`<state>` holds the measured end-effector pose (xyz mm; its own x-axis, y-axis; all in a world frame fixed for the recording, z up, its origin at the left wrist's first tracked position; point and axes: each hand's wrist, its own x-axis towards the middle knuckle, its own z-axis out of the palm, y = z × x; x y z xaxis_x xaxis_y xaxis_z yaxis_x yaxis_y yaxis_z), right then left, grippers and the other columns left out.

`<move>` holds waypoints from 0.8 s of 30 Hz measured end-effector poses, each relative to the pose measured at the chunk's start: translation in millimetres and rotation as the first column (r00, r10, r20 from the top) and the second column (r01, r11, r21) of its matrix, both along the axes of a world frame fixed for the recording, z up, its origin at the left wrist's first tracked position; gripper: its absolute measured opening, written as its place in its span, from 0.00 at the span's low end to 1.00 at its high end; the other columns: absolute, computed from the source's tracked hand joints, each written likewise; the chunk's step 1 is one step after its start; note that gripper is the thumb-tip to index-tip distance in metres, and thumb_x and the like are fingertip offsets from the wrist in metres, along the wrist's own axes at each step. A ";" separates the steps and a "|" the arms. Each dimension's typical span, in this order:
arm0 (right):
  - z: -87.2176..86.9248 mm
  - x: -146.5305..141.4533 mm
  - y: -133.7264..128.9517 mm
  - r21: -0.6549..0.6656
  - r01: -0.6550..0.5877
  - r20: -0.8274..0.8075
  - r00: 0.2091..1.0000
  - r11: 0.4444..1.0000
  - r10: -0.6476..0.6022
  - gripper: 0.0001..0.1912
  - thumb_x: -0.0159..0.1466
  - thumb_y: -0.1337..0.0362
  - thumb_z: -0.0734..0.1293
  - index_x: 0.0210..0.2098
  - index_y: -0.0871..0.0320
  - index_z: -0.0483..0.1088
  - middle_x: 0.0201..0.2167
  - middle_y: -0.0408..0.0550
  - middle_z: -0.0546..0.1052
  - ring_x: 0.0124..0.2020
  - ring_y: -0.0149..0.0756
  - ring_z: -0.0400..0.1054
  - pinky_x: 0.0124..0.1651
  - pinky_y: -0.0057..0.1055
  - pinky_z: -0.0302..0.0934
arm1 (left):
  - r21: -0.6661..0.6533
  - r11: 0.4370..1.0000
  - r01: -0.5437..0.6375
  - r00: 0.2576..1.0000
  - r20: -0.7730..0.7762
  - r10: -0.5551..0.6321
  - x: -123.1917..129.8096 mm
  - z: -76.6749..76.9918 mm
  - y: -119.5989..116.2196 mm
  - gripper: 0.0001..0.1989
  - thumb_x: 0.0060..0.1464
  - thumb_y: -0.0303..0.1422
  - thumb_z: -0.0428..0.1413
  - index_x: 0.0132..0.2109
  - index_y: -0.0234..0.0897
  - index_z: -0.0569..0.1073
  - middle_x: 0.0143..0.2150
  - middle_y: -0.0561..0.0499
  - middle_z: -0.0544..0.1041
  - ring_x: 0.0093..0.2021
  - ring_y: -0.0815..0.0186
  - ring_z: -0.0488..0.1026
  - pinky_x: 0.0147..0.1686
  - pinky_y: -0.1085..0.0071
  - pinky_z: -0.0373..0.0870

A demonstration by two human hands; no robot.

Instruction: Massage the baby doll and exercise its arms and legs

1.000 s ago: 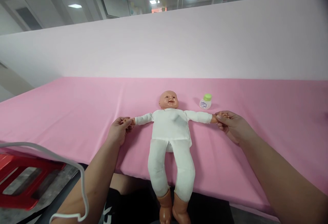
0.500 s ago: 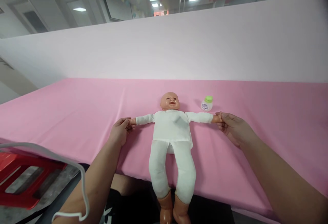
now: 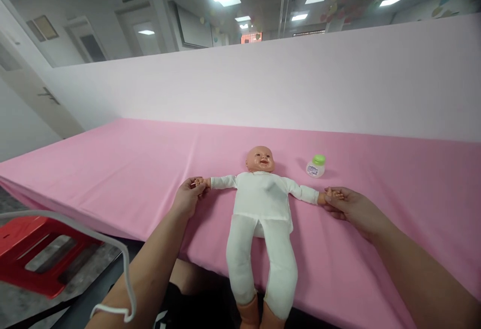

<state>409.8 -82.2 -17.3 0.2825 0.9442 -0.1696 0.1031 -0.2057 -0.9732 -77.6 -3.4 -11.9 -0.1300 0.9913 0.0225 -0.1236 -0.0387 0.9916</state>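
A baby doll (image 3: 263, 196) in a white top and white trousers lies face up, its arms spread and its feet hanging past the front edge of the pink cloth. My left hand (image 3: 189, 194) is closed on the doll's hand at the left. At the right, my right hand (image 3: 347, 205) grips the doll's other hand, whose small fingers show above my own fingers. A small clear bottle (image 3: 315, 167) with a green cap stands beyond the doll's arm at the right.
Pink cloth (image 3: 124, 168) covers the table, with a white wall panel (image 3: 263, 88) and glass behind it. A red stool (image 3: 33, 254) stands on the floor at the lower left. A white cable (image 3: 112, 241) loops over my left forearm.
The camera view has shifted, so things appear lower and further right. The doll's arm at the right now slopes down toward me, and my right hand has moved nearer with it.
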 end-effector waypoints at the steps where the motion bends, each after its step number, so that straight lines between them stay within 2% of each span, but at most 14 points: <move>1: 0.0 -0.1 0.1 -0.025 -0.001 -0.026 1.000 1.000 0.000 0.26 0.55 0.53 0.82 0.49 0.55 0.79 0.44 0.55 0.83 0.43 0.45 0.79 0.38 0.31 0.78 | -0.001 1.000 0.005 1.000 0.000 -0.005 1.1 1.3 -1.1 0.21 0.47 0.39 0.71 0.44 0.33 0.74 0.32 0.47 0.80 0.29 0.66 0.75 0.29 0.70 0.67; 4: -0.2 1.0 1.2 -0.065 0.022 -0.115 0.993 0.998 -0.029 0.25 0.56 0.55 0.81 0.50 0.54 0.78 0.50 0.56 0.82 0.50 0.46 0.79 0.45 0.31 0.79 | 0.007 1.000 0.002 1.000 0.003 -0.002 4.0 4.1 -3.4 0.21 0.47 0.41 0.71 0.43 0.34 0.75 0.32 0.48 0.79 0.29 0.66 0.74 0.30 0.70 0.68; 9: -2.9 2.6 4.6 0.042 0.085 -0.236 0.969 0.995 -0.073 0.23 0.54 0.55 0.82 0.45 0.57 0.78 0.46 0.55 0.83 0.49 0.46 0.79 0.53 0.36 0.78 | 0.019 0.999 -0.042 0.999 -0.002 0.042 4.5 -0.1 -0.9 0.18 0.49 0.40 0.70 0.42 0.35 0.75 0.34 0.48 0.79 0.32 0.65 0.76 0.33 0.69 0.71; 11: -2.5 1.6 5.9 0.103 0.139 -0.280 0.954 0.985 -0.105 0.25 0.53 0.54 0.83 0.45 0.57 0.78 0.45 0.53 0.83 0.48 0.45 0.79 0.54 0.38 0.78 | 0.008 0.998 -0.068 0.997 -0.026 0.069 4.2 -1.2 -0.2 0.18 0.50 0.41 0.69 0.43 0.35 0.76 0.36 0.47 0.80 0.35 0.64 0.77 0.37 0.67 0.74; 14: 6.6 -3.6 6.7 0.204 0.218 -0.292 0.944 0.955 -0.153 0.26 0.52 0.51 0.83 0.45 0.56 0.78 0.45 0.51 0.82 0.49 0.44 0.78 0.55 0.40 0.77 | 0.042 0.994 -0.101 0.994 -0.047 0.103 5.9 5.0 -2.8 0.20 0.53 0.42 0.68 0.49 0.36 0.78 0.44 0.44 0.82 0.44 0.60 0.80 0.48 0.61 0.77; 17: 29.3 -15.8 5.5 0.287 0.236 -0.212 0.961 0.928 -0.179 0.25 0.54 0.48 0.82 0.44 0.56 0.79 0.45 0.50 0.82 0.49 0.46 0.78 0.56 0.44 0.77 | 0.125 0.982 -0.139 0.985 -0.083 0.149 13.4 20.4 -9.3 0.23 0.56 0.41 0.67 0.57 0.39 0.78 0.52 0.43 0.82 0.53 0.56 0.80 0.57 0.55 0.75; 19: 48.4 -28.7 3.6 0.308 0.243 -0.089 0.970 0.920 -0.227 0.25 0.54 0.47 0.81 0.46 0.54 0.79 0.46 0.50 0.83 0.47 0.47 0.80 0.56 0.47 0.76 | 0.180 0.973 -0.146 0.975 -0.143 0.173 22.8 32.2 -14.0 0.22 0.58 0.40 0.66 0.58 0.40 0.78 0.54 0.44 0.82 0.55 0.55 0.79 0.59 0.53 0.74; 22: 71.0 -55.9 0.1 0.343 0.227 0.184 0.935 0.912 -0.302 0.25 0.55 0.50 0.80 0.49 0.51 0.80 0.48 0.49 0.84 0.46 0.50 0.80 0.55 0.50 0.75 | 0.281 0.953 -0.109 0.951 -0.250 0.183 42.9 45.6 -20.2 0.19 0.60 0.37 0.63 0.57 0.41 0.79 0.54 0.45 0.82 0.55 0.56 0.79 0.58 0.55 0.76; 24: 76.6 -78.6 -2.4 0.428 0.127 0.319 0.905 0.895 -0.281 0.24 0.57 0.51 0.78 0.51 0.51 0.80 0.48 0.49 0.84 0.48 0.50 0.80 0.53 0.46 0.75 | 0.345 0.937 -0.052 0.919 -0.350 0.180 58.4 50.1 -24.1 0.17 0.60 0.35 0.61 0.56 0.42 0.79 0.52 0.46 0.84 0.51 0.58 0.81 0.54 0.58 0.78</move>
<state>331.2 -84.6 59.3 0.4440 0.8244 0.3511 0.4618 0.1253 -0.8781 -19.2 -27.5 38.2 -0.1622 0.8988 0.4073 0.2757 -0.3550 0.8933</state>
